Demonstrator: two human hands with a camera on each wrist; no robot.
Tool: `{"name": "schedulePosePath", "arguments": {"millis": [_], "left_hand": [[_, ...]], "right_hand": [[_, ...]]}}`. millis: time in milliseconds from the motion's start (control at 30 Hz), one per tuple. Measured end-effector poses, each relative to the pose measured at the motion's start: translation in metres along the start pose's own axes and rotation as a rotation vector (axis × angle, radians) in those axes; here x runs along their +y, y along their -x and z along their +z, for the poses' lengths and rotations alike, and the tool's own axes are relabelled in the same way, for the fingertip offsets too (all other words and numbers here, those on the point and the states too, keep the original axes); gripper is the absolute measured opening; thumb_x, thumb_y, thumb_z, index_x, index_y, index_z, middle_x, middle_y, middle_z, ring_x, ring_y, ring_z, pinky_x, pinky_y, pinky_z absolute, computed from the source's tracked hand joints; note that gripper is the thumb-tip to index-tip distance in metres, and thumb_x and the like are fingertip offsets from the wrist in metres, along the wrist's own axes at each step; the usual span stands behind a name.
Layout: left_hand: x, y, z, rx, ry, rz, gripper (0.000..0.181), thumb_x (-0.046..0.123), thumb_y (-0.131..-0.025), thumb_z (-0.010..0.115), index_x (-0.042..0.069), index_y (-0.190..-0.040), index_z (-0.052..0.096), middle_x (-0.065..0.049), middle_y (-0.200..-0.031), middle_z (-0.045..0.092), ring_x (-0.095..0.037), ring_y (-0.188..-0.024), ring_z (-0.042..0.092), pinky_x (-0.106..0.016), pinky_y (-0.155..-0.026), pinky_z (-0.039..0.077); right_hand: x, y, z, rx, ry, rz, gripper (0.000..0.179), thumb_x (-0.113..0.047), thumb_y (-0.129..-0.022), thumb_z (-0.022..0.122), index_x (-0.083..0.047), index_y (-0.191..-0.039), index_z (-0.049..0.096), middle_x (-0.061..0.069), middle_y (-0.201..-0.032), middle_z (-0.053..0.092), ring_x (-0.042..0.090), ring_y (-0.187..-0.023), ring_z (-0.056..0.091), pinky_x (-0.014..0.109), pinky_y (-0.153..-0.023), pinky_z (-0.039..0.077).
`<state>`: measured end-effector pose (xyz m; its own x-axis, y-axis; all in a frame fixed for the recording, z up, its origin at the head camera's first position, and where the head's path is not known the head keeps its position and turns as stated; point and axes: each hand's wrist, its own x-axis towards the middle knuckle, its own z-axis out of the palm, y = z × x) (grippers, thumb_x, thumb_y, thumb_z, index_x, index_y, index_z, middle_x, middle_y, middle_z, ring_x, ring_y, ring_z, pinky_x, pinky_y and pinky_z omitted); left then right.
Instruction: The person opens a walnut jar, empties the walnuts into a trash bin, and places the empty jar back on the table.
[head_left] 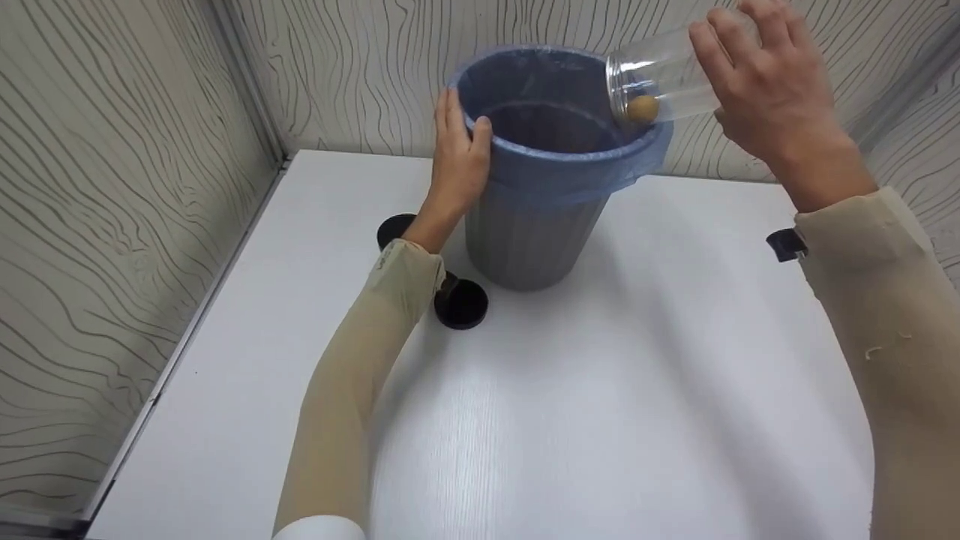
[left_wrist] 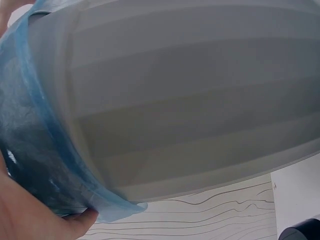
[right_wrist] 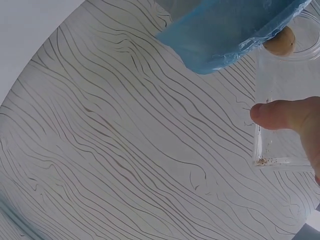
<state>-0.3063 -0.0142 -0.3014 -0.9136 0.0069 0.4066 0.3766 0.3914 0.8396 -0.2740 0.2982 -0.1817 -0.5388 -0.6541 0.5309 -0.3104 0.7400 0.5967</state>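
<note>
Grips a clear jar [head_left: 679,79] in the right hand [head_left: 772,82], with curled fingers on top and, in the right wrist view, a thumb pressed across the side. Holds it tilted almost horizontal, mouth lowered to the left. Has a round brown ball [head_left: 643,109] inside, beyond the fingertips, low on the wall just within the mouth. Shows small brown specks [right_wrist: 262,161] at the opposite end.

Rests the left hand [head_left: 457,154] against the near left side of a grey bin [head_left: 536,232], with extended fingers and thumb reaching up to the rim over a blue liner [head_left: 547,176]. Places the jar mouth at the bin's right rim, well apart from the left hand; cannot tell whether touching.

Stands the bin upright on a white worktop [head_left: 600,420]. Leaves one dark round object [head_left: 462,306] near its base and another [head_left: 392,227] partly hidden behind the left wrist. Backs onto a pale wall [head_left: 360,82] with wavy grain lines.
</note>
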Motion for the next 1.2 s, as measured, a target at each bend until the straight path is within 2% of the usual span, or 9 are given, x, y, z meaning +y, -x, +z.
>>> {"name": "schedulePosePath", "arguments": {"millis": [100,267,367,533,767,967,1100,1200], "left_hand": [[0.000,0.000,0.000,0.002,0.001,0.004,0.065,0.031,-0.100,0.033,0.005,-0.152,0.003,-0.007,-0.158,-0.002,-0.008,-0.141,-0.003,-0.019,-0.109,0.005],[0.000,0.000,0.000,0.002,0.002,0.006,0.065,0.033,-0.100,0.032,0.006,-0.152,0.003,-0.007,-0.158,-0.002,-0.006,-0.140,-0.004,-0.017,-0.108,0.004],[0.000,0.001,0.001,0.001,-0.002,0.004,0.065,0.033,-0.100,0.032,0.006,-0.152,0.003,-0.007,-0.158,-0.003,-0.006,-0.140,-0.004,-0.017,-0.108,0.003],[0.001,0.000,0.002,0.002,-0.001,0.006,0.065,0.032,-0.100,0.032,0.005,-0.151,0.003,-0.007,-0.158,-0.003,-0.006,-0.140,-0.004,-0.017,-0.108,0.004],[0.002,0.000,0.002,0.002,-0.018,0.021,0.063,0.031,-0.101,0.031,0.004,-0.151,0.003,-0.008,-0.157,-0.004,-0.007,-0.141,-0.004,-0.017,-0.109,0.004],[0.001,-0.001,0.001,0.004,-0.019,0.006,0.064,0.032,-0.101,0.032,0.004,-0.151,0.003,-0.007,-0.158,-0.003,-0.007,-0.141,-0.004,-0.017,-0.108,0.003],[0.000,0.000,0.001,0.009,-0.017,0.000,0.064,0.032,-0.100,0.032,0.004,-0.151,0.004,-0.008,-0.158,-0.002,-0.008,-0.141,-0.003,-0.017,-0.108,0.003],[0.000,-0.001,0.001,0.012,-0.014,0.001,0.064,0.031,-0.100,0.033,0.004,-0.151,0.004,-0.008,-0.158,-0.002,-0.008,-0.141,-0.002,-0.017,-0.108,0.003]], "right_hand": [[-0.001,-0.002,-0.003,0.003,0.020,-0.014,0.077,0.008,-0.071,0.064,-0.001,-0.140,0.032,0.022,-0.134,0.040,0.041,-0.126,0.034,0.048,-0.107,0.025],[0.000,-0.009,-0.007,0.034,0.035,-0.079,0.059,0.008,-0.083,0.052,-0.001,-0.138,0.034,0.021,-0.135,0.040,0.039,-0.130,0.031,0.047,-0.108,0.023],[0.000,-0.011,-0.008,0.002,0.063,-0.107,0.057,0.010,-0.086,0.048,-0.003,-0.140,0.032,0.019,-0.139,0.038,0.037,-0.134,0.026,0.046,-0.111,0.018],[-0.001,-0.013,-0.007,-0.006,0.068,-0.122,0.057,0.010,-0.085,0.049,-0.003,-0.138,0.033,0.019,-0.137,0.040,0.038,-0.131,0.029,0.045,-0.111,0.018],[-0.001,-0.012,-0.009,-0.061,0.024,-0.102,0.061,0.010,-0.079,0.054,0.000,-0.136,0.035,0.022,-0.132,0.043,0.041,-0.126,0.033,0.045,-0.110,0.021],[-0.004,-0.013,-0.008,-0.085,0.034,-0.081,0.063,0.009,-0.079,0.057,0.001,-0.138,0.033,0.023,-0.134,0.042,0.041,-0.126,0.033,0.044,-0.111,0.018],[-0.006,-0.014,-0.007,-0.077,0.068,-0.080,0.062,0.011,-0.081,0.054,0.000,-0.138,0.033,0.022,-0.136,0.040,0.040,-0.129,0.031,0.044,-0.111,0.018],[-0.006,-0.015,-0.008,-0.091,0.138,-0.100,0.066,0.014,-0.081,0.053,-0.003,-0.141,0.029,0.019,-0.139,0.036,0.037,-0.135,0.024,0.045,-0.112,0.014]]}}
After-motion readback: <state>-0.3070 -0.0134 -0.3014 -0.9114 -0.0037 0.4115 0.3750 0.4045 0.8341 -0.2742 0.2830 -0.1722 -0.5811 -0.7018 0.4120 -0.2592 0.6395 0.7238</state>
